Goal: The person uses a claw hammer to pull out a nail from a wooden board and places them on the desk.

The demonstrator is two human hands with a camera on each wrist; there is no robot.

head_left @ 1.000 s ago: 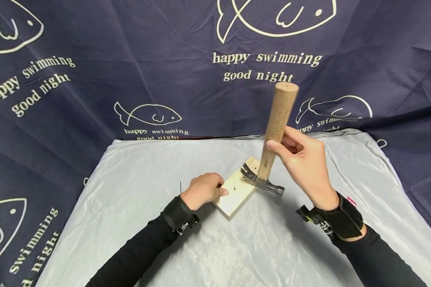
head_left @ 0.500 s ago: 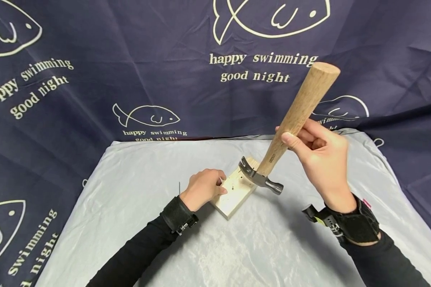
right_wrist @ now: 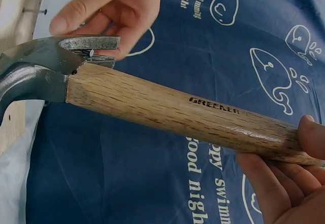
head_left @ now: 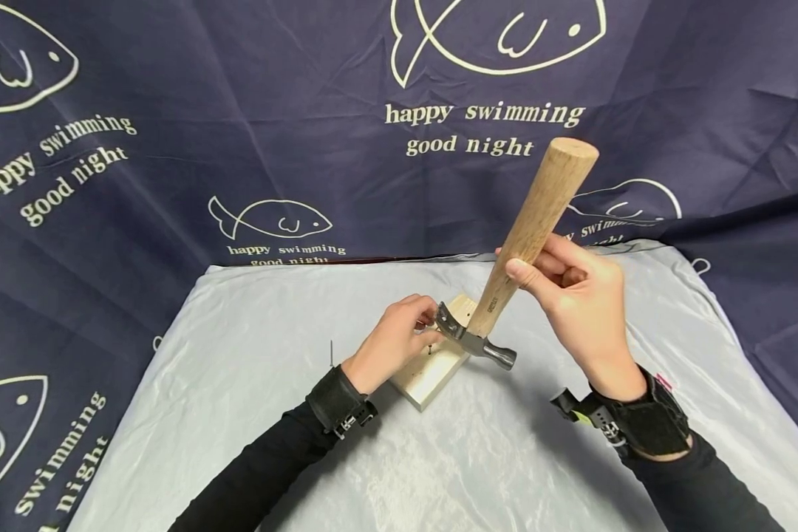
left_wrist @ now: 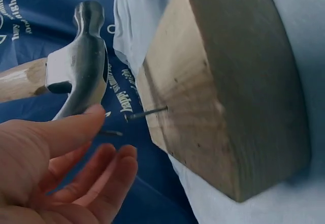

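My right hand (head_left: 581,307) holds the wooden handle of a claw hammer (head_left: 532,214) between thumb and fingers. The handle rises up and to the right, and the metal head overlaps the far part of a pale wooden board (head_left: 420,383). A loose nail (right_wrist: 91,53) lies within the claw's slot. My left hand (head_left: 395,340) is at the claw, its thumb and loosely bent fingers apart around the loose nail's shaft (left_wrist: 111,132). Another nail (left_wrist: 147,113) stands partly sunk in the board, beside that hand. Several small holes mark the wood.
A pale, shiny cloth (head_left: 273,318) covers the table under the board. Dark blue curtains (head_left: 372,170) with white fish outlines and lettering hang behind and at both sides. Each wrist wears a black strap with a camera mount (head_left: 645,414).
My left hand has left the board's left edge and moved right and up to the claw. The hammer handle swung right, then came partly back; its head stayed over the board.
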